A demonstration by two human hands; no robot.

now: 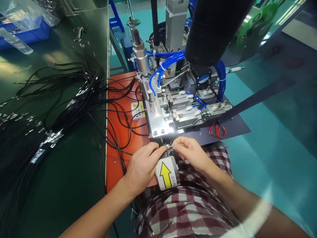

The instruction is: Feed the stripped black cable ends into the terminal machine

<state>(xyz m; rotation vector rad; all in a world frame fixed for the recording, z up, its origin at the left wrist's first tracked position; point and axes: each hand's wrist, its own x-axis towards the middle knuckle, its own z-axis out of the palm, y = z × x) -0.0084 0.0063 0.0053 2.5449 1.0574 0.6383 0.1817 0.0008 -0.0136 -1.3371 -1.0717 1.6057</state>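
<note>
My left hand (143, 165) is closed at the front of the machine, thumb and forefinger pinching the end of a cable. Thin wires (169, 145), white and reddish, stick out between my fingertips. From the other side my right hand (189, 152) pinches the tips of these wires. Both hands are over the front of the machine's feed, just beyond a metal block with a yellow arrow label (165, 173). Most of the held cable is hidden beneath my left hand. Ahead stands the metal machine (158, 120) with blue air hoses (170, 59).
Black cables (81, 96) lie bundled on the dark table (74, 201) at left, several crossing the orange plate (119, 132). Red-handled scissors (218, 131) lie right of the machine. A blue bin (37, 33) sits far left. A black tube (208, 33) hangs overhead.
</note>
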